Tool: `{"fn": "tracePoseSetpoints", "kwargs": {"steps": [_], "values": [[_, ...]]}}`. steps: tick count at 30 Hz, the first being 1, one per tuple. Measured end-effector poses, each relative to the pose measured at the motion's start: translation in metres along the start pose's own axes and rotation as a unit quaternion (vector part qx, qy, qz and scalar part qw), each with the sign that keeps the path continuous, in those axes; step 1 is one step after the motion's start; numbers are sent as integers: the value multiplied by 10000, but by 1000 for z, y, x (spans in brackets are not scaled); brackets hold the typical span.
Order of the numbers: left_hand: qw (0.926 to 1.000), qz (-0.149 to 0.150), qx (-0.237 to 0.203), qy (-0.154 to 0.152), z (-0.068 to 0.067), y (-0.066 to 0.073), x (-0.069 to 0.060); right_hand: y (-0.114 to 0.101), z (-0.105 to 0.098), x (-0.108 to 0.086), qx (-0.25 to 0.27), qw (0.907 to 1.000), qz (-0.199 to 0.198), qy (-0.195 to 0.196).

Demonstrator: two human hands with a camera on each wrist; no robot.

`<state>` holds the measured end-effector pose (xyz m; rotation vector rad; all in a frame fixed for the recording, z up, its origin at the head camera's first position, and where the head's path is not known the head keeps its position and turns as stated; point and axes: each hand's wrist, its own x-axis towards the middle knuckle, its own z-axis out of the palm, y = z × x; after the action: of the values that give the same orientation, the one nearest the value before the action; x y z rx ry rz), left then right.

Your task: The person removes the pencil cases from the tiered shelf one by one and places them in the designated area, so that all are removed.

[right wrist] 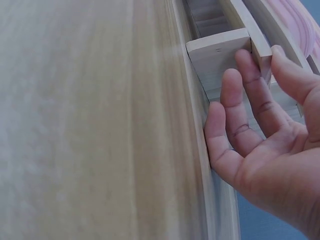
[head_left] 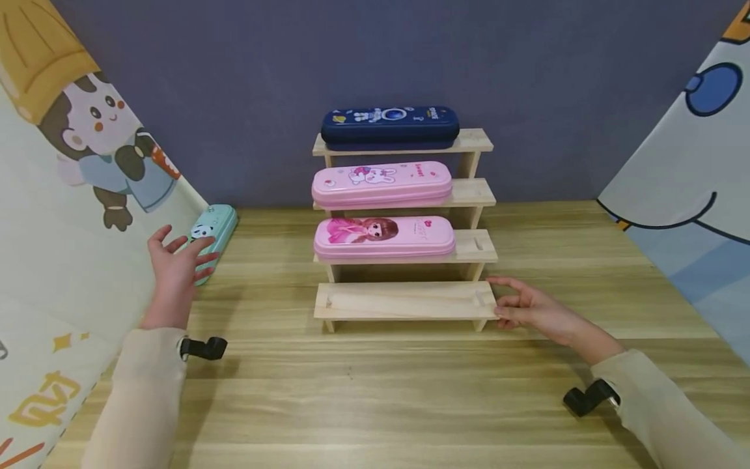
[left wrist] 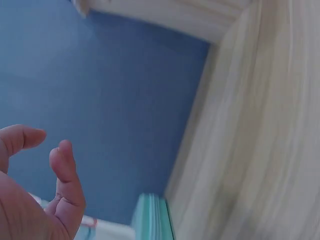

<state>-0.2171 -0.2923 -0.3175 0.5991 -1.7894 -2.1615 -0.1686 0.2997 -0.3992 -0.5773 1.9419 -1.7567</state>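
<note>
My right hand pinches the right end of the lowest step of a wooden stepped rack. In the right wrist view the thumb lies on one face of the board and the index finger on the other. My left hand hovers by a mint-green pencil case with a panda print, fingers spread and partly covering it. The left wrist view shows the case apart from the thumb and fingertip. A pink pencil case with a doll print lies one step above the bare lowest board.
Higher on the rack lie a pink rabbit-print pencil case and a navy space-print one. A dark blue wall stands behind the wooden table. Cartoon-printed panels flank it at left and right.
</note>
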Motion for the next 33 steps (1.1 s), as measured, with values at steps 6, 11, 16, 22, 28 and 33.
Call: {"fn": "tracePoseSetpoints", "kwargs": {"steps": [6, 11, 16, 22, 28, 33], "values": [[9958, 339, 85, -841, 27, 1, -21, 0, 1, 0, -12, 10000, -14, -38], [9858, 495, 272, -1581, 50, -2, -39, 1, 0, -1, -36, 10000, -74, -38], [9777, 505, 543, -1962, 72, -5, -54, 2, -1, -1, -48, 9999, -87, -46], [9656, 380, 791, -2446, 89, -9, -64, 1, 0, 0, -73, 10000, -58, -32], [9558, 169, 749, -2839, 103, -16, -67, 1, -1, 0, -90, 9999, -60, -26], [9439, 128, 809, -3199, 112, -20, -68, 1, -1, 0, -70, 9999, -120, -60]]}}
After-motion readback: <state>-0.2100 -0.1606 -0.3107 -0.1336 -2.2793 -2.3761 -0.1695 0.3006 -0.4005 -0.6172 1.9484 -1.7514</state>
